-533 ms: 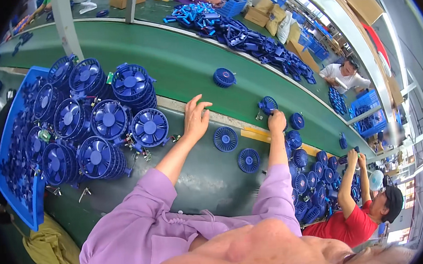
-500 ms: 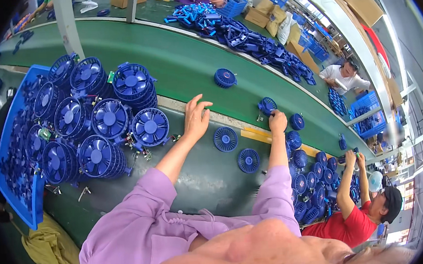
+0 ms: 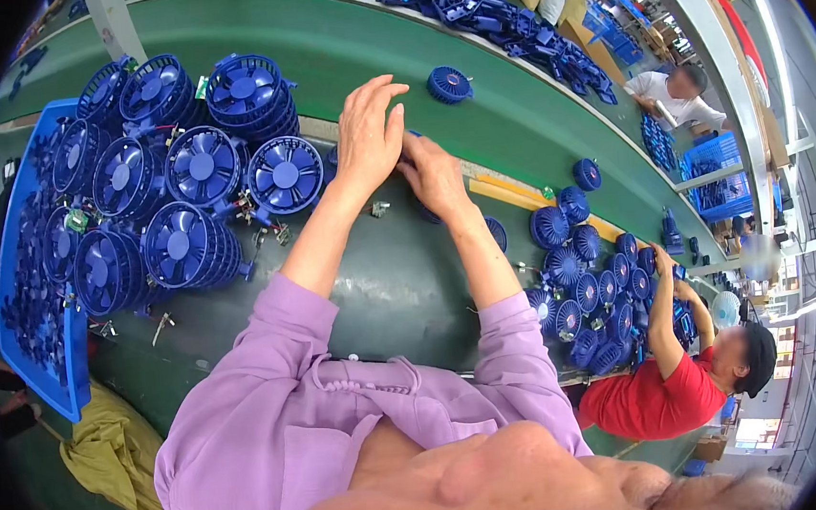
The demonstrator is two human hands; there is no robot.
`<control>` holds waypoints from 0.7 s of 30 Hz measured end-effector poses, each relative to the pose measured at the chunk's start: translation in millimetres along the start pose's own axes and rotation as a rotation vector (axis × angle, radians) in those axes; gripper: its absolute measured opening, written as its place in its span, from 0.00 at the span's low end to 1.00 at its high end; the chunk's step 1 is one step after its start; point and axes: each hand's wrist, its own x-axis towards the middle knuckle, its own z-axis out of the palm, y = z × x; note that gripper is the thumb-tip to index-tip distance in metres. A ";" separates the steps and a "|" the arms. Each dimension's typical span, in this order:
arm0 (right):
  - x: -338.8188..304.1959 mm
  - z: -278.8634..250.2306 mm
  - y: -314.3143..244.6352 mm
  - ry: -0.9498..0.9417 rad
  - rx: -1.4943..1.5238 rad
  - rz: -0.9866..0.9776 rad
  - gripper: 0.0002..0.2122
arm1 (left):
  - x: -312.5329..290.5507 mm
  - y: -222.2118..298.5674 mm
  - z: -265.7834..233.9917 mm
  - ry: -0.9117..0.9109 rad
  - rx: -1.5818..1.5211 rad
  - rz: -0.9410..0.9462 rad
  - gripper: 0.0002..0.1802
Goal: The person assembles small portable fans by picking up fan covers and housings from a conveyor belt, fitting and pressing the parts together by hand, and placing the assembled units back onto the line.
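My left hand [image 3: 372, 135] is raised near the table's far edge, fingers stretched out and thumb apart, holding nothing that I can see. Beside it, my right hand [image 3: 436, 178] has its fingers curled over a blue fan housing, mostly hidden, with only a bit of blue at the fingertips. A small circuit board with wires [image 3: 380, 208] shows below the hands. One round blue fan grille [image 3: 495, 234] is partly covered by my right wrist; another blue edge peeks out under the right hand. Left of my hands stand stacked blue fan housings with blades [image 3: 285, 174].
A blue bin [image 3: 73, 363] of small blue parts stands at the far left. The green conveyor belt [image 3: 314, 32] carries a lone round fan unit [image 3: 450, 85]. Many round fan units [image 3: 564, 265] lie at right, near a co-worker in red [image 3: 654, 399]. A metal post [image 3: 115, 27] rises beyond the stacks.
My right hand has moved left from the belt to beside my left hand; the fan housing it touched there is gone from that spot. The whole view has shifted, with the scene higher.
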 end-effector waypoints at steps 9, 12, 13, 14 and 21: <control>-10.4 -7.0 -19.1 0.362 0.233 0.182 0.28 | -26.0 -38.2 22.3 -0.628 -0.492 -0.719 0.27; -12.4 -9.2 -24.1 0.358 0.379 0.267 0.28 | -36.1 -18.2 35.5 -0.530 -1.217 -0.853 0.28; -14.3 -11.3 -25.4 0.313 0.395 0.282 0.28 | -36.3 -19.5 35.6 -0.527 -1.214 -0.852 0.28; -15.6 -12.7 -26.7 0.312 0.400 0.279 0.28 | -36.5 -21.2 35.3 -0.468 -1.273 -0.849 0.27; -50.0 -23.4 7.2 0.579 0.855 0.436 0.22 | -28.3 -27.8 36.0 -0.286 -1.797 -1.206 0.28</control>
